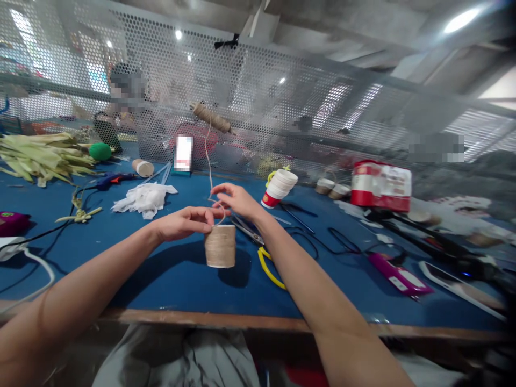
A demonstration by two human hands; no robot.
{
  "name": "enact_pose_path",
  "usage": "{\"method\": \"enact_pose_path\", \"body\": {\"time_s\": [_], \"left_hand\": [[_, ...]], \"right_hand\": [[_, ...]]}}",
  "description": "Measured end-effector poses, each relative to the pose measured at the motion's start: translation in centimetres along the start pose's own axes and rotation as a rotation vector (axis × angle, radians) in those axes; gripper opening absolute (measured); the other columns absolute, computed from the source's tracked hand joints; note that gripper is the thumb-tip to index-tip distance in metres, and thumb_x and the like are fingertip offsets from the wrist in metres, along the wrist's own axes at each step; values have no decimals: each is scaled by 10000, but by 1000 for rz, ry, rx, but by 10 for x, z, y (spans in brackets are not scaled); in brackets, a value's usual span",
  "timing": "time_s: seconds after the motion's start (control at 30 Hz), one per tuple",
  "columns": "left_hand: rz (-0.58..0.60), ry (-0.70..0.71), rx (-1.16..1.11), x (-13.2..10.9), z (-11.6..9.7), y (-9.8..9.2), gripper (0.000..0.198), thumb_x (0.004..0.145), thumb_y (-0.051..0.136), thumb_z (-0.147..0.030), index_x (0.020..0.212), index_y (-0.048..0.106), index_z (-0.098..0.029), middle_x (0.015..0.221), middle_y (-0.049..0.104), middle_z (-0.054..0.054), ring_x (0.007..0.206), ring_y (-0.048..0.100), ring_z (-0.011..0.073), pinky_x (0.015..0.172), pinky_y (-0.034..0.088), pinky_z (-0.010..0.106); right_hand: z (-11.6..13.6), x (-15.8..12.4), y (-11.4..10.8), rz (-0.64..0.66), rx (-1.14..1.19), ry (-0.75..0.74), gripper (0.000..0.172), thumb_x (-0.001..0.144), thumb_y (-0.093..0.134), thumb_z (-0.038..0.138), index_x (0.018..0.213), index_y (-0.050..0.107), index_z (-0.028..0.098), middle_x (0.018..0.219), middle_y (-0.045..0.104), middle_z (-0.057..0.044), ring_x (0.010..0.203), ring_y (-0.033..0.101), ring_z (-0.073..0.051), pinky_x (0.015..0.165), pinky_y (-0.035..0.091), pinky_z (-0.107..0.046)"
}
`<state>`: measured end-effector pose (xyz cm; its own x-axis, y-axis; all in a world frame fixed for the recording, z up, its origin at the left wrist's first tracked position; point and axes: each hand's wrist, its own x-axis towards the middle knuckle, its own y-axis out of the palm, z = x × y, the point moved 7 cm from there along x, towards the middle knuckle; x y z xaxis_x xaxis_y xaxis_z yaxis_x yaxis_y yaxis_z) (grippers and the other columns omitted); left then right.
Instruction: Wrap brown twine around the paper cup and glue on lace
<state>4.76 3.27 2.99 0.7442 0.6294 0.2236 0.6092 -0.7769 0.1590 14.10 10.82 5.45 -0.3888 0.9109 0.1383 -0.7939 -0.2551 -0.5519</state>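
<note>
My left hand (186, 221) grips the rim of a twine-wrapped cup (220, 248), its fingertips at the top edge. The cup hangs over the blue tabletop, and its shadow falls below it. Thin twine (208, 156) drops from a brown twine spool (212, 118) on the mesh panel. It reaches the bent fingers of my right hand (238, 200), which pinch it just above the cup. From there a loose loop curves down to the cup's rim. Scissors with yellow handles (269, 270) lie partly under my right forearm.
White paper cups (281, 186) lean stacked behind my right hand. Crumpled white cloth (145, 199), a glue gun (110, 180) and corn husks (44, 153) lie left. A red-and-white package (381, 185), cables and a purple packet (400, 275) are right. A perforated metal panel (250, 80) stands behind.
</note>
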Motion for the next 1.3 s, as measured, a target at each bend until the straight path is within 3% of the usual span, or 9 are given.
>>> {"method": "enact_pose_path", "body": {"time_s": [0.07,0.13,0.2,0.27,0.43,0.67,0.9,1.0,1.3], "left_hand": [[-27,39,-18,0,-5,-2,89,683,631,-197,690,563,-140,1304,414,70,1274,260,221,1018,198,393],[-55,45,-10,0,-7,-4,85,689,626,-194,698,557,-144,1352,350,62,1280,250,214,1028,186,389],[-79,37,21,0,-7,-5,84,697,616,-195,708,549,-148,1375,308,59,1287,233,210,1026,197,387],[-102,29,70,0,-6,-7,84,708,604,-203,711,540,-149,1382,294,60,1297,207,207,1017,216,389],[-106,56,283,1,-4,-13,83,744,560,-229,743,533,-151,1376,296,78,1310,164,193,1010,233,381],[-196,63,565,1,1,-36,140,760,525,-294,776,516,-155,1351,325,99,1287,229,197,1027,189,382],[-213,23,557,1,11,-48,170,753,521,-321,776,499,-153,1343,337,98,1247,307,210,981,274,364],[-210,4,518,0,13,-51,172,749,524,-321,775,498,-153,1360,310,95,1246,309,211,948,318,342],[-227,-7,503,0,11,-49,139,751,526,-286,764,502,-150,1359,318,100,1257,291,206,980,279,372]], "right_hand": [[-18,-1,-35,-235,-176,81,253,798,378,203,1021,493,173,989,602,-63,656,618,-98,538,462,-201],[-42,-7,-66,-369,-413,244,227,800,390,240,946,538,151,918,627,-80,666,617,-114,541,443,-198],[-64,-13,-82,-359,-497,339,152,718,519,253,681,580,119,696,637,-106,631,611,-170,524,423,-228],[-85,-18,-86,-308,-544,422,216,613,629,277,479,525,143,510,586,-87,562,592,-198,481,395,-246],[-106,-25,-76,-294,-567,490,240,488,676,171,395,455,179,410,510,-28,515,557,-176,449,353,-233],[-75,-43,-78,-414,-422,368,55,614,544,189,649,546,146,570,573,-25,552,549,-138,482,397,-222],[-38,-77,-51,-348,261,255,196,622,595,299,702,565,123,526,548,-3,413,478,-80,397,383,-203],[-20,-90,-36,-253,228,173,230,657,578,315,768,595,114,477,518,14,403,458,-78,372,363,-192],[-16,-122,-10,-347,-70,191,247,694,535,389,623,560,153,420,497,12,372,477,-110,385,405,-231]]}}
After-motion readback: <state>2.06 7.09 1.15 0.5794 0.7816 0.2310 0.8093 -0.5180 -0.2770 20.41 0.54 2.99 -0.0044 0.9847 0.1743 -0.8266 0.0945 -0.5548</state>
